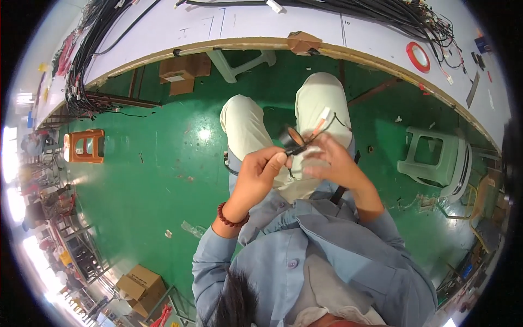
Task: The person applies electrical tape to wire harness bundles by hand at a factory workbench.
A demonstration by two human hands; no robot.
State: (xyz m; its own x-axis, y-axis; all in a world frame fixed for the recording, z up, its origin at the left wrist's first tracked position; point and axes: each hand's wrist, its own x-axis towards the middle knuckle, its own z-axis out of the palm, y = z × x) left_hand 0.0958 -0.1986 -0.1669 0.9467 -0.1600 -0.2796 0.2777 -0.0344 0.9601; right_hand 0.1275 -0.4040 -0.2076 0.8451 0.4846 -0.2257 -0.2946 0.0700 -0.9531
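Note:
Above my lap, my left hand (260,170) pinches a thin black cable (295,151) between thumb and fingers. A roll of black tape (293,136) with an orange-brown core sits against the cable, just beyond my left fingertips. Orange wires (317,128) run from there to a white connector (326,113) over my right knee. Beside the cable is my right hand (336,162), its fingers blurred but apart, with nothing visible between them. Whether any fingertip touches the cable is unclear.
The white worktable (250,24) curves ahead of my knees, carrying black cable bundles (376,12) and a red tape roll (418,57). Pale green stools (436,158) stand at right, an orange stool (84,146) at left. Cardboard boxes (143,286) lie behind left.

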